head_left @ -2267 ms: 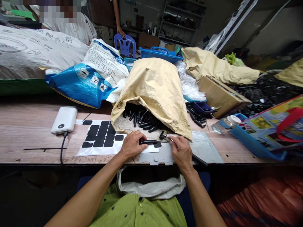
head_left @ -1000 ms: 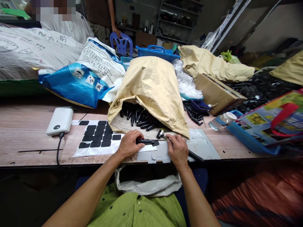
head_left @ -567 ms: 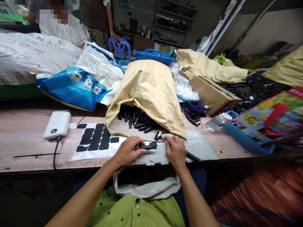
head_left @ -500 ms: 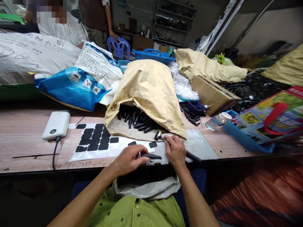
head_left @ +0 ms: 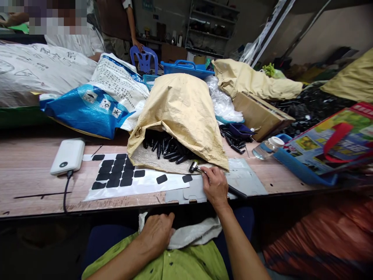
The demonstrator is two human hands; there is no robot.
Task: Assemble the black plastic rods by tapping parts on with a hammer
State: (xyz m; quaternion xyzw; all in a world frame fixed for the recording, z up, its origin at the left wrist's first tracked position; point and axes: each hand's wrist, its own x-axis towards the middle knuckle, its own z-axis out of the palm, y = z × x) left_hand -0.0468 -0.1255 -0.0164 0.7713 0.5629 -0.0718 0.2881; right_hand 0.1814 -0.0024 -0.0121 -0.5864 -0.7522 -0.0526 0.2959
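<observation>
Nearest, the left hand (head_left: 157,233) is at the mouth of a white sack (head_left: 201,233) on the lap, below the table edge; its fingers are curled in, and I cannot tell whether they hold anything; the sack's opening is dark and its contents do not show.

Up on the table, the right hand (head_left: 215,184) is closed around the hammer (head_left: 193,167), thumb and fingers on the metal shaft just behind the head; the long axis slants, head far and to the left, black handle near and to the right; the left hand lies nearer the body, well apart from it.

The head is at the near lip of a yellow bag (head_left: 183,101), which opens towards the person and holds many slim black pieces (head_left: 175,149); beyond, to the right, a small dark blue tray (head_left: 241,130) sits among more black parts (head_left: 236,146); farthest, a blue basket (head_left: 186,68) stands behind the bag, contents hidden.
</observation>
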